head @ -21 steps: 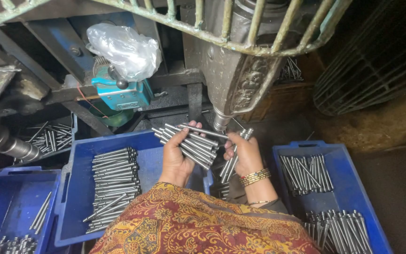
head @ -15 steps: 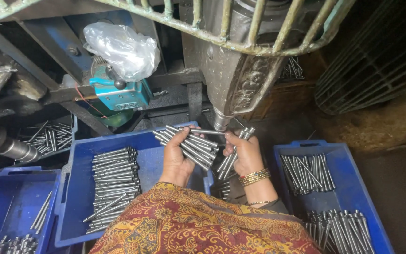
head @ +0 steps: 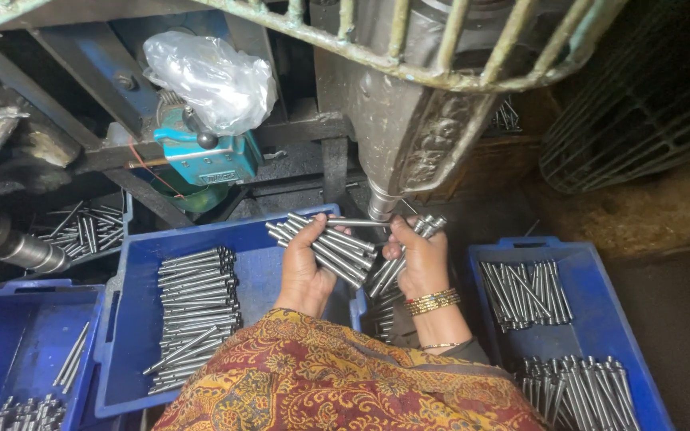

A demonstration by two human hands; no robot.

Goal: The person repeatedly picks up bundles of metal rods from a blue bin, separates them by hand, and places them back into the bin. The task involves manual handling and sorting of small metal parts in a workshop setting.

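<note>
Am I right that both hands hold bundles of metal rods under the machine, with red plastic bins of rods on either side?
Not quite: the bins are blue, not red, as the head view shows. The rest holds: the left hand and right hand each grip a bundle of metal rods below the machine, with rod-filled bins on either side.

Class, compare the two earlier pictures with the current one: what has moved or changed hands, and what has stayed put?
Little changed. The left hand keeps its bundle of steel rods, the right hand its smaller bundle; one rod now lies level between them under the machine's spindle. The blue trays and their rods stayed put.
</note>
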